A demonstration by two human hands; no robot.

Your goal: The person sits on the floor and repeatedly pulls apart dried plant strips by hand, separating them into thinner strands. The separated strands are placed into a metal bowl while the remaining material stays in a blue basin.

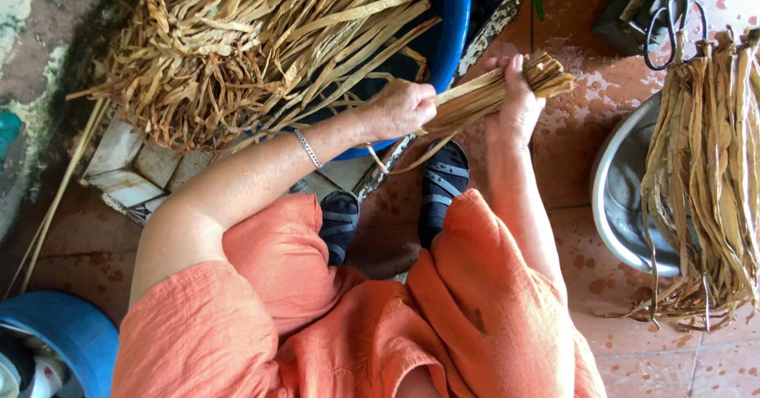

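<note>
A small bundle of dry, tan, flat leaf strips [483, 97] is held just above the centre of the frame, over the reddish tiled floor [586, 161]. The right hand [516, 101] is clamped around the bundle near its cut ends, which point toward the upper right. The left hand [400, 109] is closed on the same bundle further along, with loose strip tails hanging below it. A thin silver bracelet [309, 148] is worn on the left wrist.

A large heap of the same dry strips [253, 42] is piled in a round blue plastic basin [455, 18] at the upper centre and upper left, just behind the left hand. At the right edge, another long sheaf of tan strips [708, 176] is draped over a round metal bowl [621, 200]. A pair of dark-handled scissors [673, 18] is seen at the upper right, beside the top of that sheaf.

Orange cloth trousers [356, 311] fill the lower centre, and two dark strapped sandals [443, 184] are seen on the floor below the hands. A blue rounded container [63, 335] lies at the lower left corner.
</note>
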